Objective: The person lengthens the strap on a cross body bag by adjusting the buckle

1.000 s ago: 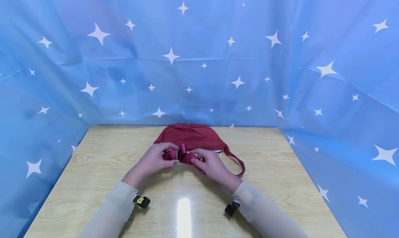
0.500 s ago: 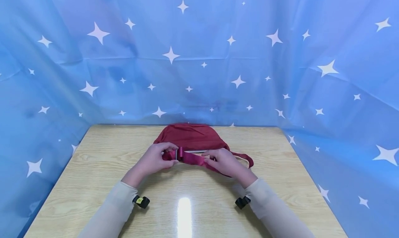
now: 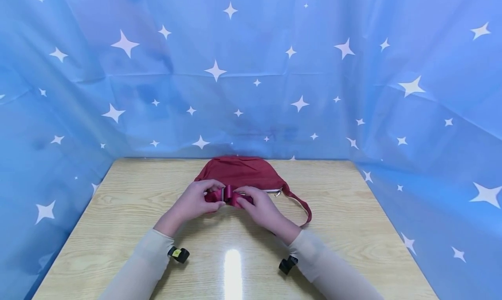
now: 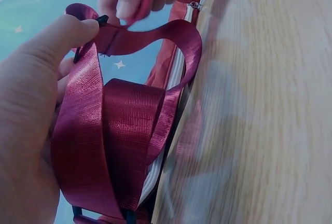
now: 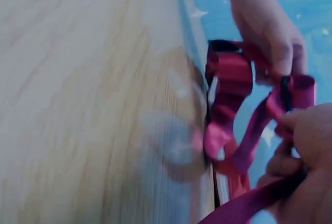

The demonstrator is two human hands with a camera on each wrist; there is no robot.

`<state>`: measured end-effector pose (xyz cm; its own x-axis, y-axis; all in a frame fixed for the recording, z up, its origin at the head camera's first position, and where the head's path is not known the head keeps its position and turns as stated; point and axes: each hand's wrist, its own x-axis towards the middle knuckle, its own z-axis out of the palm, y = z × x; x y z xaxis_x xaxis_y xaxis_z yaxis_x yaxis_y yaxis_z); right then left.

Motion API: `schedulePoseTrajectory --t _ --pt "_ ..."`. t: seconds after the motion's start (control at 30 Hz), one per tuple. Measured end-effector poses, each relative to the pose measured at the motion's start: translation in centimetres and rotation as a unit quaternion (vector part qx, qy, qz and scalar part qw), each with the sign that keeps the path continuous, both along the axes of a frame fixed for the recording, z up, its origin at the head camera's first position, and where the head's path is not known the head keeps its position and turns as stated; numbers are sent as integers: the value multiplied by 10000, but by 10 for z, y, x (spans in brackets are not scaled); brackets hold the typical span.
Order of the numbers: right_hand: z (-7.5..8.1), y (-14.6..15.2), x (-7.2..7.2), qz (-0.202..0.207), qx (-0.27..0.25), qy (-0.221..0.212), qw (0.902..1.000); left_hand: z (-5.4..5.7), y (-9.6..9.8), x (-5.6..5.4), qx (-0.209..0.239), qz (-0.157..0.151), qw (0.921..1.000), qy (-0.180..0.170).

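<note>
A dark red waist bag (image 3: 241,171) lies near the back edge of the table. In front of it, my left hand (image 3: 193,200) pinches the bag's shiny maroon strap at a black strap slider (image 4: 102,20), thumb on the near side. My right hand (image 3: 262,207) is close on the slider's right and pinches the strap between thumb and fingers. A short loop of strap (image 3: 229,192) stands up between the two hands. In the left wrist view more strap (image 4: 83,141) hangs in wide folds beside the left palm.
The bag's right strap end (image 3: 303,206) curves onto the wooden table (image 3: 341,239), beside a metal zipper pull (image 3: 278,192). A blue star-patterned curtain (image 3: 251,95) stands behind and at both sides. Small black devices (image 3: 288,264) are worn at both wrists.
My right hand slid right along the strap, drawing it straight, then came back left beside the slider, where the strap loops up again. My left hand stayed put.
</note>
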<state>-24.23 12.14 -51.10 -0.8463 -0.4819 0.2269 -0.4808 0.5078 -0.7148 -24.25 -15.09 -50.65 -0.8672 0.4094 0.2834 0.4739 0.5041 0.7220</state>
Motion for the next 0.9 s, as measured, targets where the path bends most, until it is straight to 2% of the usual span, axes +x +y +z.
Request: schedulePoseTrajectory --t 0.1,0.27,0.4,0.57,0.73,0.9 --pt "-1 9 -2 72 -22 239 9997 -1 -1 0 30 -3 10000 34" --pt "0 33 -9 323 38 332 9989 -1 -3 2 103 53 9999 31" --pt "-1 51 -15 340 34 379 9987 0 -4 4 155 94 9998 -33" --pt "-1 59 -17 467 108 -65 9988 1 -2 4 7 31 10000 41" --pt "2 47 -15 1020 525 -682 9911 2 3 5 19 -73 9999 139" --pt "9 29 -11 1226 203 -907 9881 3 8 5 -124 -85 9997 205"
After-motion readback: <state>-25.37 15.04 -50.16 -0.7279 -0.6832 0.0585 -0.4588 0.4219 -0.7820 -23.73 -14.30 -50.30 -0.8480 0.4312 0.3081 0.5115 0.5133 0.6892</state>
